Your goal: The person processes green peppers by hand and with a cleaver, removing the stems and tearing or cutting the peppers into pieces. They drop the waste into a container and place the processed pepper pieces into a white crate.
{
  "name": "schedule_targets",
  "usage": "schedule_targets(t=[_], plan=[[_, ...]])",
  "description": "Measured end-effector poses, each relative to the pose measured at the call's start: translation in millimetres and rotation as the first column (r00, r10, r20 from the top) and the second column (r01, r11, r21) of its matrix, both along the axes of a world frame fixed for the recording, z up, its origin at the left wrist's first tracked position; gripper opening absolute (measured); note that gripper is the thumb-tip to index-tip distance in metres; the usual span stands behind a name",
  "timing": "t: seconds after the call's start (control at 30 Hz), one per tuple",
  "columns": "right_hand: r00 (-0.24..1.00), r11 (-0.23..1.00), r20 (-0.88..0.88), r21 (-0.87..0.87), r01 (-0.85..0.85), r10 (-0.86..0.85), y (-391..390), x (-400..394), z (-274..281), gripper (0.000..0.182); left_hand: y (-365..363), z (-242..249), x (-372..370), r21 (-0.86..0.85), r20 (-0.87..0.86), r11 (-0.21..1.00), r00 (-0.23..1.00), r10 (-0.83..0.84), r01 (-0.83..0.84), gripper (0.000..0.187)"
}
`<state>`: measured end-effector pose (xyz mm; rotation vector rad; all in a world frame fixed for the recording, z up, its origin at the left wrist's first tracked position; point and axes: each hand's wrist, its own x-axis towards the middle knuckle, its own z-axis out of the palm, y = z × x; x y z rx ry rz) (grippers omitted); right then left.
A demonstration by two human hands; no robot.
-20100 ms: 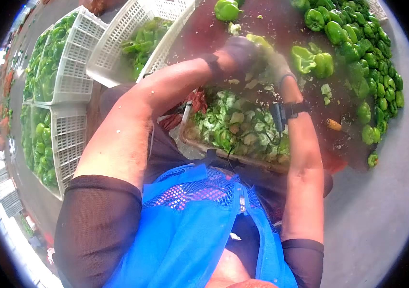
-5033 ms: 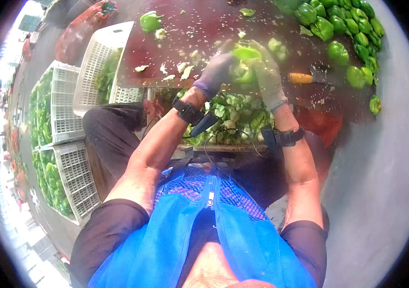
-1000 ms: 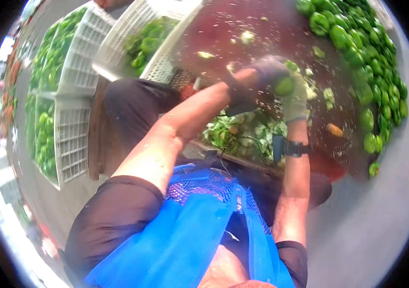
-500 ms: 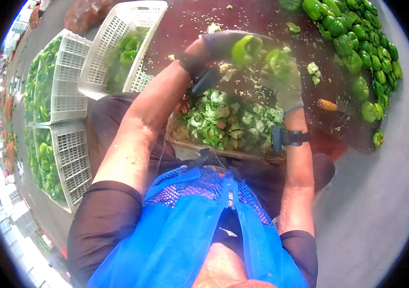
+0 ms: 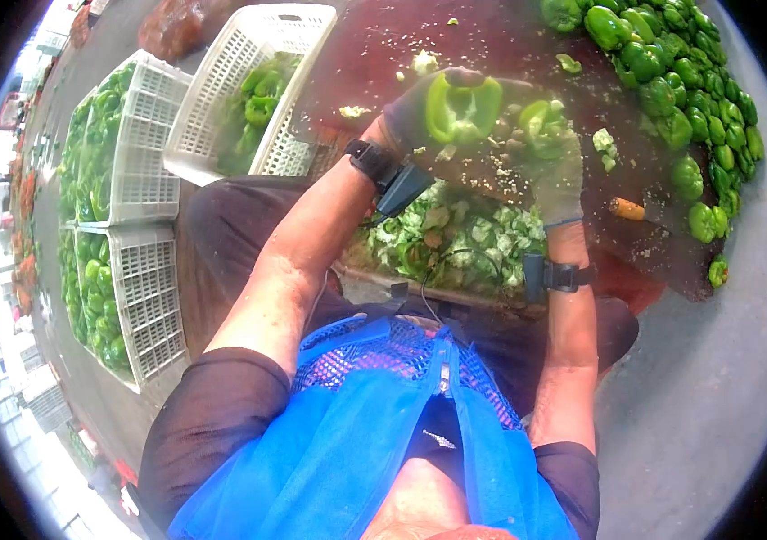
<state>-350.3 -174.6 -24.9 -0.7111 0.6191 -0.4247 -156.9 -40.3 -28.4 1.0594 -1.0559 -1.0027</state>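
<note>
My left hand [image 5: 410, 115], in a dark glove, grips a halved green bell pepper [image 5: 437, 117] whose pale inside faces me. Across from it, my right hand [image 5: 560, 175] wears a light glove and holds another green pepper piece [image 5: 543, 130], blurred by haze on the lens. Both hands are over the dark red tabletop [image 5: 361, 54], with pale seeds scattered around them. Below the hands, close to my lap, a box is filled with pepper cores and scraps [image 5: 455, 238]. Its rim is partly hidden by my left wrist and a cable.
Whole green peppers [image 5: 699, 99] are heaped along the table's right edge. A short orange-brown handle [image 5: 627, 209] lies near my right wrist. To the left stand a tilted white crate [image 5: 212, 99] with pepper pieces and more pepper-filled crates [image 5: 145, 297].
My left hand has shifted slightly right, bringing its pepper half up and turning the hollow side toward me. My right hand keeps its piece, with little movement. The whole view has shifted slightly.
</note>
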Motion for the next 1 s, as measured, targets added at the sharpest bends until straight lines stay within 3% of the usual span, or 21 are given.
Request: schedule_targets(t=[0.1, 0.2, 0.27, 0.33, 0.37, 0.4, 0.43, 0.5, 0.57, 0.63, 0.67, 0.73, 0.8, 0.83, 0.9, 0.93, 0.97, 1.0], plan=[[1.000, 1.000, 0.000, -0.020, -0.003, 0.003, -0.8, -2.2, 0.4, 0.041, 4.6, -2.6, 22.5, 0.113, 0.132, 0.991, 0.990, 0.054, -0.069, 0.037], [0.999, 1.000, 0.039, 0.012, -0.023, 0.022, 2.5, -11.2, 15.0, 0.041, 53.5, -5.9, 105.0, 0.059, 0.401, 0.950, 0.879, 0.259, -0.307, 0.032], [1.000, 1.000, 0.016, -0.008, 0.007, -0.007, 3.9, -15.3, 18.4, 0.042, 103.6, -4.9, 184.6, 0.175, 0.142, 0.940, 0.952, 0.270, -0.293, 0.034], [0.997, 0.999, 0.064, 0.017, -0.036, 0.035, 1.2, -19.2, 21.2, 0.044, 154.6, 9.5, 236.6, 0.345, -0.147, 0.868, 0.893, 0.426, -0.357, 0.046], [0.996, 0.998, 0.080, 0.024, -0.052, 0.050, 1.6, -19.9, 27.1, 0.044, 156.5, 37.2, 220.6, 0.469, 0.452, 0.642, 0.790, 0.415, -0.606, 0.051], [0.993, 0.997, 0.096, 0.029, -0.069, 0.066, 1.9, -19.6, 31.3, 0.045, 159.1, 71.8, 197.2, 0.361, 0.880, 0.396, 0.449, 0.154, -0.844, 0.055], [0.990, 0.994, 0.107, 0.054, -0.093, 0.087, 1.3, -18.9, 29.3, 0.048, 146.2, 86.1, 180.6, 0.255, 0.942, 0.289, 0.304, 0.139, -0.923, 0.052], [0.984, 0.980, 0.111, 0.127, -0.155, 0.141, 3.1, -18.5, 36.4, 0.051, 130.2, 73.0, 162.1, 0.177, 0.805, 0.663, 0.495, 0.328, -0.727, 0.048], [0.988, 0.977, 0.061, 0.152, -0.153, 0.145, 13.3, -15.9, 55.2, 0.054, 78.3, 76.0, 79.7, 0.085, 0.560, 0.882, 0.755, 0.342, -0.463, 0.053], [0.984, 0.969, 0.034, 0.167, -0.180, 0.177, 12.9, -15.4, 57.0, 0.055, 27.9, 76.1, 13.0, -0.199, 0.873, 0.929, 0.375, 0.312, -0.312, 0.062], [0.982, 0.966, 0.018, 0.179, -0.187, 0.187, 12.1, -18.5, 56.9, 0.055, 6.0, 75.6, -15.5, -0.331, 0.941, 0.919, -0.006, 0.338, -0.216, 0.066], [0.956, 0.958, -0.144, -0.098, -0.270, 0.255, 7.5, -27.6, 50.7, 0.063, -25.4, 64.3, -49.1, -0.302, 0.944, 0.950, 0.115, 0.310, -0.081, 0.074], [0.980, 0.981, -0.129, -0.103, -0.162, 0.148, 6.9, -35.1, 41.7, 0.055, -34.2, 66.7, -68.5, 0.160, 0.942, 0.982, 0.312, -0.122, -0.101, 0.079], [0.981, 0.981, -0.146, -0.126, -0.146, 0.127, 7.4, -39.4, 41.1, 0.052, -33.8, 69.1, -77.3, 0.180, 0.868, 0.979, 0.484, -0.111, -0.098, 0.079], [0.971, 0.968, -0.209, -0.194, -0.156, 0.114, 12.9, -50.3, 51.1, 0.046, -39.7, 57.5, -80.9, 0.264, 0.731, 0.956, 0.673, -0.111, -0.129, 0.079], [0.959, 0.953, -0.254, -0.239, -0.186, 0.124, 14.0, -53.4, 55.6, 0.043, -41.8, 50.4, -81.9, 0.306, 0.650, 0.941, 0.754, -0.097, -0.143, 0.078], [0.966, 0.948, -0.230, -0.262, -0.180, 0.120, 11.8, -53.8, 50.6, 0.043, -41.1, 42.1, -86.2, 0.221, 0.707, 0.956, 0.707, -0.021, -0.193, 0.078], [0.972, 0.944, -0.206, -0.283, -0.170, 0.114, 11.0, -54.5, 44.9, 0.045, -41.4, 35.7, -89.1, 0.275, 0.603, 0.939, 0.798, -0.003, -0.205, 0.078]])
